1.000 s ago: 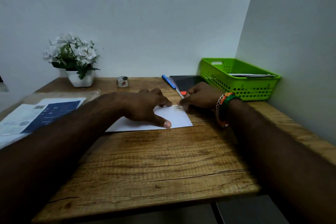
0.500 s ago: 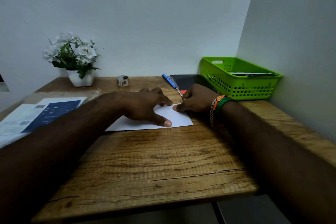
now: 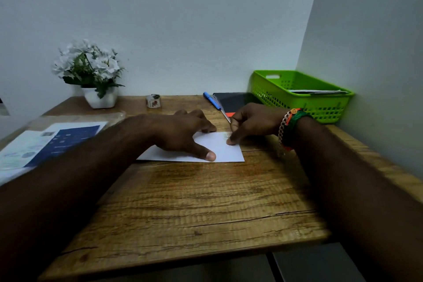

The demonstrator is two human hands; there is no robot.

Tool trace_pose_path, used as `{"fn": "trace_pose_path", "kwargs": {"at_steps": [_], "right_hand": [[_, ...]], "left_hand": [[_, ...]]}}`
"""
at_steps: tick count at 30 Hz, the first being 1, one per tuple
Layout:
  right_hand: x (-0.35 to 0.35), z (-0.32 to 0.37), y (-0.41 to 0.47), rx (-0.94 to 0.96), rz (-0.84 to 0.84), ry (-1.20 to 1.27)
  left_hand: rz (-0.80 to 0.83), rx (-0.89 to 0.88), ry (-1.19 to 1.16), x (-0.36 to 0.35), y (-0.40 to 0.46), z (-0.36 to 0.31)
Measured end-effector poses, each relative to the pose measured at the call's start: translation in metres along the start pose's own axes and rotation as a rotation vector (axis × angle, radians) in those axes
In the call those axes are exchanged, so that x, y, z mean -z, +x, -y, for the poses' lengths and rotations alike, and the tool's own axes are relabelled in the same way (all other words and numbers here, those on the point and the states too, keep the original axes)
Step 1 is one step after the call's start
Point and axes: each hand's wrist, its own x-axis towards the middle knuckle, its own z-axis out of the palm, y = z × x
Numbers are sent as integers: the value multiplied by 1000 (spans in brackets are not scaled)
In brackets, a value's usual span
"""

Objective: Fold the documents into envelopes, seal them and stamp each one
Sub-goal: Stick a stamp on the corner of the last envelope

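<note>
A white envelope (image 3: 229, 153) lies flat on the wooden desk (image 3: 194, 201). My left hand (image 3: 180, 133) rests on its left and middle part, fingers spread and thumb stretched toward the near edge. My right hand (image 3: 254, 123) sits at the envelope's far right corner with its fingers curled and its thumb tip pressing down on a faint printed patch (image 3: 225, 136) there. A small stamp roll (image 3: 153, 101) stands at the back of the desk. Printed documents (image 3: 45, 144) lie at the left.
A green basket (image 3: 297, 103) holding flat white envelopes (image 3: 318, 92) stands in the back right corner. Beside it lie a black notebook (image 3: 235, 101) and a blue pen (image 3: 212, 102). A white flower pot (image 3: 96, 75) stands back left. Walls close the back and right.
My right hand has slid a little left and down onto the envelope's far right corner, its thumb now pressing there. My left hand has stayed on the envelope.
</note>
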Motion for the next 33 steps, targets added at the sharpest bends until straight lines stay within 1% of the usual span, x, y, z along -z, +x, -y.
{"fn": "trace_pose_path", "kwargs": {"at_steps": [4, 8, 18, 25, 28, 29, 31, 33], "right_hand": [[-7, -3, 7, -42, -201, 63], [-15, -3, 13, -61, -266, 33], [-8, -6, 9, -57, -236, -57], [3, -8, 0, 2, -36, 18], [5, -8, -3, 3, 9, 49], [6, -8, -4, -1, 1, 82], [4, -8, -3, -20, -72, 147], [-2, -6, 0, -33, -160, 130]], "left_hand": [[3, 3, -5, 0, -1, 0], [14, 7, -8, 0, -3, -1], [96, 28, 68, 3, -4, -4], [115, 32, 85, 3, -4, -6], [117, 33, 79, 3, -4, -7], [115, 31, 76, 3, -5, -6], [102, 20, 68, 2, -4, -5], [97, 15, 58, 1, -4, -3]]}}
